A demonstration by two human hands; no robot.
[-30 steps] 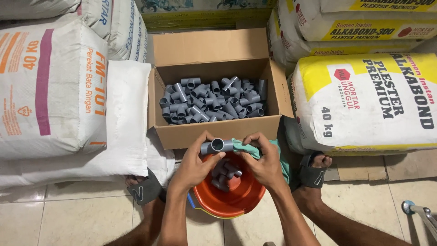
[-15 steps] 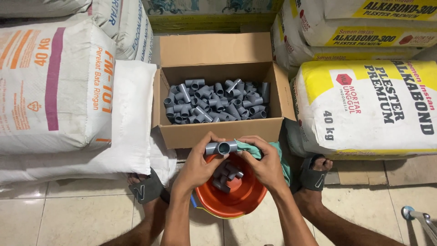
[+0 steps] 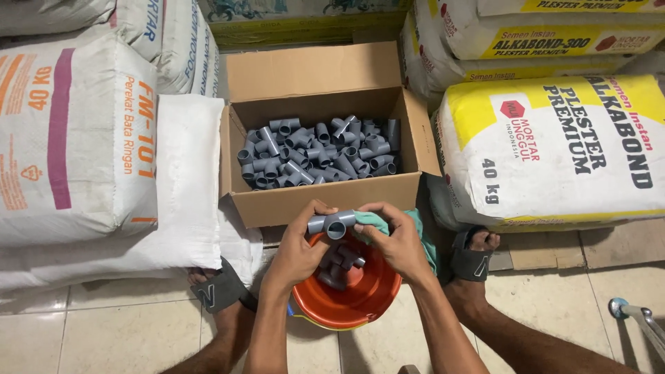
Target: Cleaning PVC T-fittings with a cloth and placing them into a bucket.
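Pinched between left hand (image 3: 299, 251) fingertips, grey PVC tee fitting (image 3: 331, 223) sits above orange basin (image 3: 360, 305); right hand (image 3: 396, 244) presses green rag (image 3: 388, 223) against it. Likely light, rigid, smooth; best held by the barrel ends. Beyond: cardboard box (image 3: 318, 197) of matching fittings, woven cement sacks (image 3: 554, 149).

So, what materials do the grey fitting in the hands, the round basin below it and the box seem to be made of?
Grey fitting: likely rigid plastic; smooth, matte moulded look.
Round basin: seemingly plastic; glossy orange surface.
Box: cardboard; dull brown with folded flaps.
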